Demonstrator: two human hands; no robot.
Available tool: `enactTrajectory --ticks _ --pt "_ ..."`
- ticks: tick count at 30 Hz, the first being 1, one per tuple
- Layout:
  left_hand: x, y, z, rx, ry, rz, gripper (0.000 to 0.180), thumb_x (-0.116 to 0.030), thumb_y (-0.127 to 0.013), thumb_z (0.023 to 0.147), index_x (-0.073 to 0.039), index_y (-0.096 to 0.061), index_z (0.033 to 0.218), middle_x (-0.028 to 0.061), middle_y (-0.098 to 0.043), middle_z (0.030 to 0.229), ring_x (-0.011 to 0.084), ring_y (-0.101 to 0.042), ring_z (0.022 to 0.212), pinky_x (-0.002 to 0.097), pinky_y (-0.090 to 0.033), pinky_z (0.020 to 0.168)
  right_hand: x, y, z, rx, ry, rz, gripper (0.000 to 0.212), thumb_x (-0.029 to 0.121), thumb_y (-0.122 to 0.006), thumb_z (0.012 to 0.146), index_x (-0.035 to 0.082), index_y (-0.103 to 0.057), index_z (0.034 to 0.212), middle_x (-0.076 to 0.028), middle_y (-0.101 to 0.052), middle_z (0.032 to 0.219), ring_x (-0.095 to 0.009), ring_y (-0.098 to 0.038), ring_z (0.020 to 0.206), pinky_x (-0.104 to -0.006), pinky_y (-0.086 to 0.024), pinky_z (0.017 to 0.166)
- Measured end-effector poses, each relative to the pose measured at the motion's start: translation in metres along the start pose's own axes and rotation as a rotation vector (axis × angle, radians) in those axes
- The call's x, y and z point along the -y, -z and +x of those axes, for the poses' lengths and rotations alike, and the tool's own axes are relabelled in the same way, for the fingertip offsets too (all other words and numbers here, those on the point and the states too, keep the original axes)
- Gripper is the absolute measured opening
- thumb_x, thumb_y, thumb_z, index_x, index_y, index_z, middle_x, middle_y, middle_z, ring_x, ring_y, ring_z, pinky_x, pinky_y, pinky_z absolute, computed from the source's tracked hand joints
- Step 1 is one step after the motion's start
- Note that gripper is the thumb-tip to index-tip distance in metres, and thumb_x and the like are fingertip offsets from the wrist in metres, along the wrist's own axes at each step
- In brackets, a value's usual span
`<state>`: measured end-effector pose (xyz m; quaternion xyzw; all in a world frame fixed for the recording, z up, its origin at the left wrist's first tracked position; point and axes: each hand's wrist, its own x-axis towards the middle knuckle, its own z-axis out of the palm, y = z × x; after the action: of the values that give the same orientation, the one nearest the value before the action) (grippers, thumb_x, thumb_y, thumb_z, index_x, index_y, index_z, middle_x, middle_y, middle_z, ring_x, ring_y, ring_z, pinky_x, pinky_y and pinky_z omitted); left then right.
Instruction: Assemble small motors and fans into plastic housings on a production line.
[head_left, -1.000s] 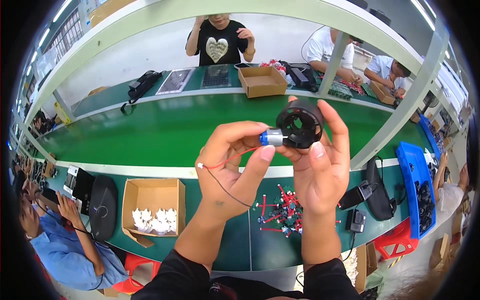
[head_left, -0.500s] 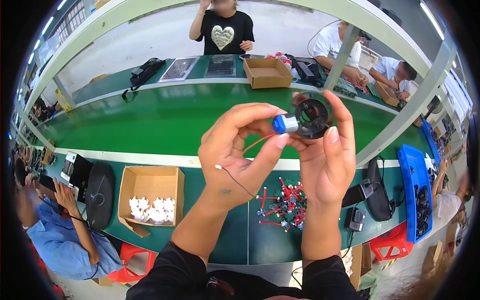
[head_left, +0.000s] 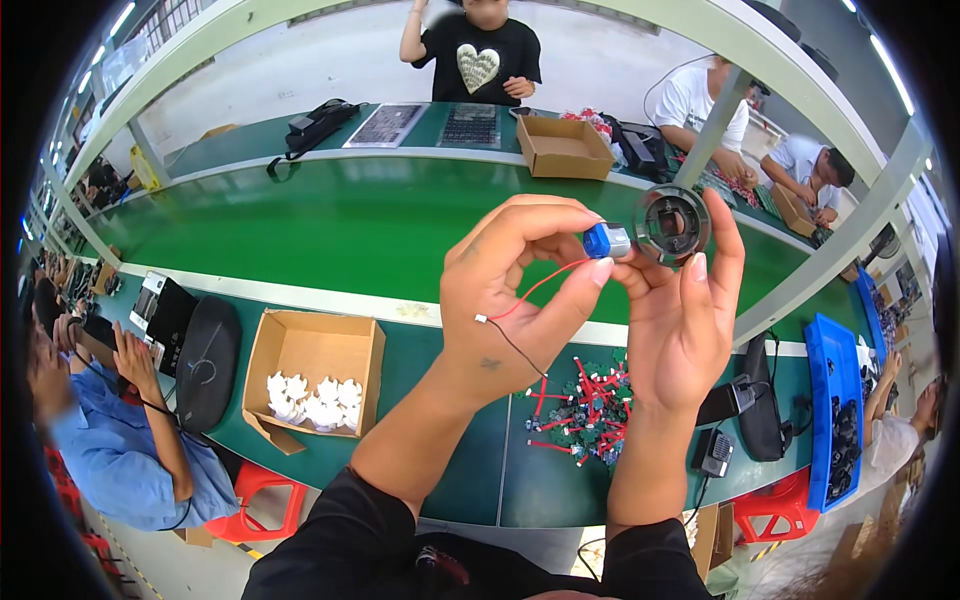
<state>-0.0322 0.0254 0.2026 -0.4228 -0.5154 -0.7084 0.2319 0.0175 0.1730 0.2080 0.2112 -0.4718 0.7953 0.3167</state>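
Observation:
Between the thumb and forefinger of my left hand [head_left: 525, 285] is a small silver electric motor [head_left: 608, 240] with a blue end cap. A red wire and a black wire with a white plug trail from it over the hand. My right hand [head_left: 685, 320] grips a round, dark, see-through plastic housing [head_left: 672, 226], its open face turned toward me. The motor points at the housing's left side, close to its rim; whether they touch I cannot tell. Below, several small green circuit boards with red wires [head_left: 590, 410] lie heaped on the bench, partly behind my right forearm.
A cardboard box [head_left: 262, 345] of white plastic parts stands left, beside a black case [head_left: 208, 350]. Black adapters [head_left: 714, 452] and a blue tray [head_left: 822, 400] of dark parts are at right. A green belt [head_left: 380, 220] runs beyond my bench. Co-workers sit around.
The view has shifted, so the bench scene sits differently. The housing has turned to face me more squarely, and the gap between it and the motor looks wider.

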Motion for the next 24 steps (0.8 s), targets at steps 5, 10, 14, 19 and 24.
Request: enactTrajectory --ticks 5,10,14,19,24 --pt "-0.003 -0.005 0.000 -0.052 0.072 -0.035 0.027 0.011 -0.067 0.089 0.006 -0.060 0.115 0.0191 -0.065 0.120 0.0183 -0.067 0.106 0.0316 -0.055 0.094 -0.001 -0.004 -0.001 -0.001 0.115 -0.222 0.053 0.020 -0.051 0.107 -0.002 -0.037 0.153 -0.019 -0.060 0.127 -0.029 -0.071 0.102 -0.0404 -0.060 0.087" --pt "0.002 -0.007 0.002 -0.135 0.149 -0.085 0.022 0.009 -0.066 0.091 0.005 -0.060 0.111 0.0180 -0.071 0.112 0.0160 -0.069 0.099 0.0285 -0.056 0.088 0.000 0.001 0.003 0.024 0.150 -0.280 0.046 0.025 -0.046 0.109 -0.001 -0.040 0.147 -0.016 -0.062 0.112 -0.024 -0.066 0.089 -0.0377 -0.056 0.080" --pt "0.007 0.004 0.006 -0.053 0.309 0.105 0.011 0.002 -0.064 0.096 0.004 -0.063 0.106 0.0080 -0.070 0.091 0.0099 -0.067 0.082 0.0241 -0.055 0.074 0.001 0.015 0.006 0.007 0.023 -0.004 0.037 0.030 -0.044 0.110 0.002 -0.041 0.135 -0.015 -0.060 0.101 -0.024 -0.058 0.080 -0.0383 -0.048 0.074" --pt "0.013 0.006 0.006 -0.054 0.397 -0.020 0.009 -0.005 -0.062 0.099 0.003 -0.066 0.102 0.0019 -0.066 0.083 0.0059 -0.060 0.072 0.0219 -0.051 0.064 -0.002 0.025 0.010 0.000 -0.050 0.049 0.039 0.034 -0.041 0.111 0.003 -0.045 0.134 -0.011 -0.059 0.094 -0.020 -0.055 0.078 -0.0358 -0.045 0.071" --pt "0.011 0.007 0.009 -0.018 0.425 -0.068 0.019 -0.014 -0.058 0.103 0.003 -0.066 0.104 0.0031 -0.064 0.081 0.0076 -0.059 0.070 0.0230 -0.049 0.063 -0.006 0.030 0.012 -0.030 -0.124 0.106 0.046 0.042 -0.036 0.112 0.001 -0.054 0.127 -0.008 -0.064 0.093 -0.016 -0.060 0.078 -0.0333 -0.049 0.066"
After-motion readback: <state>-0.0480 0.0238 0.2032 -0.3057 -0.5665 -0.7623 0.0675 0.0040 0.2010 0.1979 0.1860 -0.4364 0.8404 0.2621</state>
